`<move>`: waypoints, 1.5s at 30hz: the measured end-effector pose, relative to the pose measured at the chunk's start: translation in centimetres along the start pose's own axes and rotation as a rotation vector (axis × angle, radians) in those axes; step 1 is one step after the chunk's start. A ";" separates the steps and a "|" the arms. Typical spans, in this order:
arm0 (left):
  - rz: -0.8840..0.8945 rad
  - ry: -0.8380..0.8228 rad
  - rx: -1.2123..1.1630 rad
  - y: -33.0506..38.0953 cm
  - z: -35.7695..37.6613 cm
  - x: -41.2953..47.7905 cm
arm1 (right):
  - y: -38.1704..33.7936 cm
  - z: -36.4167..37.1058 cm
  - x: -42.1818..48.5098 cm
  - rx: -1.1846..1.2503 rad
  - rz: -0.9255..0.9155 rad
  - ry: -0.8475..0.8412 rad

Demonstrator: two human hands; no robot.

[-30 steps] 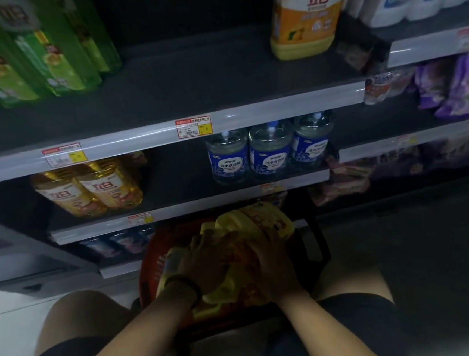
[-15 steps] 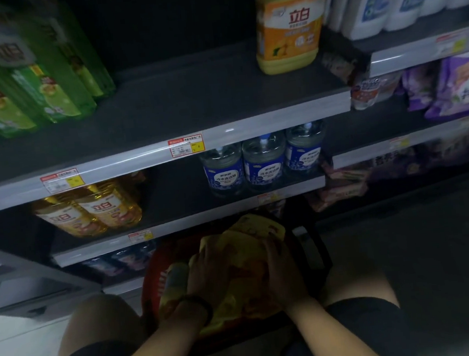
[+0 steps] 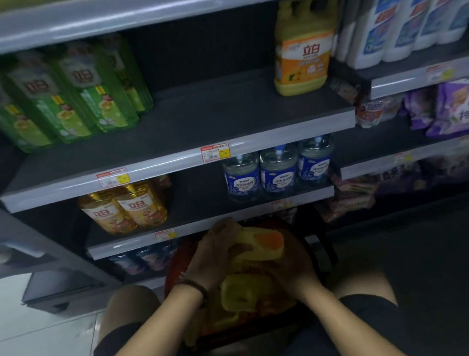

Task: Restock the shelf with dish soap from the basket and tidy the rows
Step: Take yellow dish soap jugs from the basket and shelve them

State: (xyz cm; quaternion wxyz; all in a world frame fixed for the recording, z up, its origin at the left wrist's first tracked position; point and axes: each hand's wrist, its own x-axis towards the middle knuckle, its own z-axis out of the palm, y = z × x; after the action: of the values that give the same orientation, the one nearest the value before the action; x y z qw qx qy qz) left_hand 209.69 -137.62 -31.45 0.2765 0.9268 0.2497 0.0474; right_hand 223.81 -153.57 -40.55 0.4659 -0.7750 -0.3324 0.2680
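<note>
1. Your left hand (image 3: 220, 253) is wrapped around the top end of a yellow dish soap jug (image 3: 262, 247), fingers closed over its handle end just above the basket.
2. Your right hand (image 3: 295, 274) is pressed against the same jug lower down, on the right side; whether its fingers close around the jug you cannot tell, as they are hidden behind it.
3. The jug lies tilted over the red basket (image 3: 176, 271), which sits on the floor between your knees and still holds more yellow jugs (image 3: 245, 293).
4. A dark bracelet (image 3: 199, 290) circles your left wrist.
5. Directly ahead, the middle shelf (image 3: 195, 130) has a wide bare stretch, with one matching orange-labelled jug (image 3: 302, 47) standing upright at its right end and green bottles (image 3: 72, 92) in a row at its left.
6. On the shelf below stand amber bottles (image 3: 125, 208) at left and three clear blue-labelled bottles (image 3: 278, 171) at right.
</note>
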 end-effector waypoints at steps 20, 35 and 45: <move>-0.092 0.121 -0.709 3.6 -21.5 -8.6 | -28.7 -7.9 -1.8 0.203 -0.280 -0.215; 0.091 0.610 -0.881 3.7 -40.8 -9.0 | -51.5 -5.4 4.0 0.074 -0.665 -0.197; 0.064 0.820 -0.810 -1.8 -52.8 -5.1 | -64.1 2.8 13.6 0.219 -0.599 -0.213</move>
State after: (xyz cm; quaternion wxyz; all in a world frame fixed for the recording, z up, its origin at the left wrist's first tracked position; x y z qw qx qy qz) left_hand 192.47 -112.99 12.32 0.4883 0.6601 0.2705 0.5027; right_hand 213.40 -119.53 14.57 0.5673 -0.5559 -0.5613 0.2328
